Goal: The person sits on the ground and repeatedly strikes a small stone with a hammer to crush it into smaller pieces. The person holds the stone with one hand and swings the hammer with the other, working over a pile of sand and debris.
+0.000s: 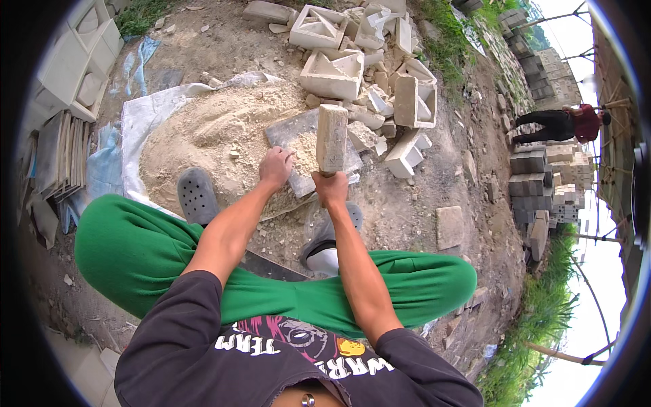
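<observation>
My right hand (330,188) is wrapped round the handle of a mallet (332,139) with a long, block-shaped, dust-coated head. The mallet's head is raised over a dark flat slab (281,129) and hides part of it. Pale crushed rubble (304,147) lies on that slab. At the slab's left side my left hand (277,167) is closed, fingers curled beside the rubble. Whatever those fingers hold, if anything, cannot be made out. Left of the slab, a heap of pale powder and crumbs (210,132) spreads over a white sheet (139,132).
Broken pale block moulds (332,74) and fragments pile up beyond the slab. Thin boards (64,156) lean at the left. My grey clogs (196,193) flank the slab. A flat stone (449,227) lies to the right. Farther right, a person (566,125) stands near stacked grey blocks (527,173).
</observation>
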### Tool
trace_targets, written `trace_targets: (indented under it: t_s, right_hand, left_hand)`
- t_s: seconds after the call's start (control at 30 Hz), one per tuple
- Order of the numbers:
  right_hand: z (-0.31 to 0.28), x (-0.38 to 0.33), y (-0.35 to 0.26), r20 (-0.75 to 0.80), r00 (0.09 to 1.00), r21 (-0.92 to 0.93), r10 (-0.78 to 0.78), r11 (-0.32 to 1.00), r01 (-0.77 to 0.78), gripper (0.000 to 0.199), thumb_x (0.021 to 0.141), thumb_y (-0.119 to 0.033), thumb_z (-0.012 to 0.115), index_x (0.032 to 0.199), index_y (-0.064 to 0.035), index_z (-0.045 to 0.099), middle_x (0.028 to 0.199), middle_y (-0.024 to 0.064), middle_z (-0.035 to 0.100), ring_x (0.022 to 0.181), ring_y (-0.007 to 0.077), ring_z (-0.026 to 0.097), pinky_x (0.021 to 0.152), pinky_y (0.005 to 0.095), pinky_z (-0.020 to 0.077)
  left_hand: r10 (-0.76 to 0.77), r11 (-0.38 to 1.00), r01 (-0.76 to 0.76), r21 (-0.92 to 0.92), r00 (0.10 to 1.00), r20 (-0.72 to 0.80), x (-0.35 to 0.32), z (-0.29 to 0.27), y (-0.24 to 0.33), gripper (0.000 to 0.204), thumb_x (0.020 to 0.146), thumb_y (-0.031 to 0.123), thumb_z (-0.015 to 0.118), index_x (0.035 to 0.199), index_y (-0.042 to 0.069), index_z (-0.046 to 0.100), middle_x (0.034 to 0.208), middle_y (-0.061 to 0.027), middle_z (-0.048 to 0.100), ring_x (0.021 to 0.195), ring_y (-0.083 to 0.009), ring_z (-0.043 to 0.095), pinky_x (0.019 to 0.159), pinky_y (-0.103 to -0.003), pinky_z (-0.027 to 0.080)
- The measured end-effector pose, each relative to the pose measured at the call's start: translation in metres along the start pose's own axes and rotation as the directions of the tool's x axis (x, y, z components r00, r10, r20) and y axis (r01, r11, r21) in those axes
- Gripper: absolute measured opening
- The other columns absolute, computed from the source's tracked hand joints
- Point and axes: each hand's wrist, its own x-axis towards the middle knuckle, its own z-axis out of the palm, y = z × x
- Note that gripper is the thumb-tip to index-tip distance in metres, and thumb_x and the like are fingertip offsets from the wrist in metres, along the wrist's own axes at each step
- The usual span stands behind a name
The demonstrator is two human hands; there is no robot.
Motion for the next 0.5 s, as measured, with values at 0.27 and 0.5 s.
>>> trace_targets:
  t_s: [0.27,0.5]
  right_hand:
    - [0.007,0.001,0.036,0.038,0.991,0.071,0.129,0.989,-0.132,0.028,0.076,-0.026,0.075,0.083,0.0013,0.07,0.063,0.0092,0.068,0.053,0.0216,0.068,0.053,0.0344,0.0543]
    - [0.0,-0.003,0.039,0.09,0.974,0.036,0.206,0.977,-0.21,0.031,0.074,-0.026,0.076,0.087,0.0015,0.072,0.067,0.0126,0.069,0.059,0.0229,0.07,0.057,0.0363,0.0549]
  left_hand:
    - [-0.015,1.0,0.015,0.005,0.997,0.071,0.008,-0.004,0.022,0.029,0.09,0.03,0.067,0.112,0.014,0.074,0.104,-0.0089,0.063,0.105,-0.0281,0.061,0.09,-0.042,0.051]
    - [0.048,0.999,-0.049,0.023,0.998,0.029,0.002,0.0,0.02,0.04,0.089,0.032,0.067,0.123,0.012,0.068,0.111,-0.0085,0.06,0.109,-0.0298,0.059,0.092,-0.044,0.05]
